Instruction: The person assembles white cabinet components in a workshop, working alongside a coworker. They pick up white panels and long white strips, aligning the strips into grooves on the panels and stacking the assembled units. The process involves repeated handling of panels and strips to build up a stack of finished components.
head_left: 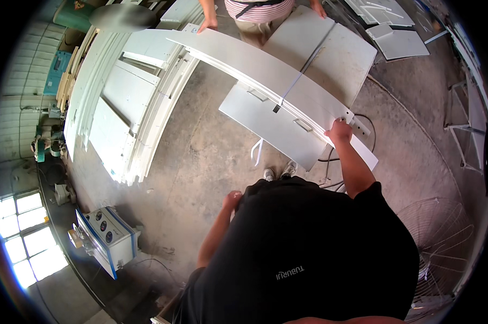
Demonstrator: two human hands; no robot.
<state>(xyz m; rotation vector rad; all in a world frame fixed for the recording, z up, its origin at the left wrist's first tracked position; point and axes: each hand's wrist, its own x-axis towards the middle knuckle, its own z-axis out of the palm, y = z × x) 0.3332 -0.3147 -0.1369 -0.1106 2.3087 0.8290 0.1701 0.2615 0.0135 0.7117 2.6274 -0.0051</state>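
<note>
- At the far left, a bright paned window (29, 240) stood in the wall.
- Just right of it, a white box with dials and blue edging (124, 242) sat tilted in view.
- Above that box, a stack of white panels and strips (129, 86) filled the upper left.
- Right of the stack, a co-worker's hand (207, 25) was at the far end of the long white panel.
- Lower down, the person's left hand (232, 200) hung beside the black shirt, well apart from the panel; its fingers looked curled, though I could not tell whether they were closed on anything.
- The long white panel (249, 59) ran slantwise across the middle, from the co-worker's hand to the person's right hand.
- On its near side showed a grey front with two bar handles (273, 121), and below that front, the person's shoes (270, 174).
- A narrow strap (291, 88) crossed the long panel, its dark tip hanging past the near edge.
- Beyond the panel lay a broad pale board (346, 59).
- The right hand (339, 132) was on the panel's near end, beside some holes; its fingers were bent against it, but whether they clamped it I could not tell.
- A dark cable (374, 135) looped just beside that end.
- At the far right stood a wire-caged fan (437, 243).
</note>
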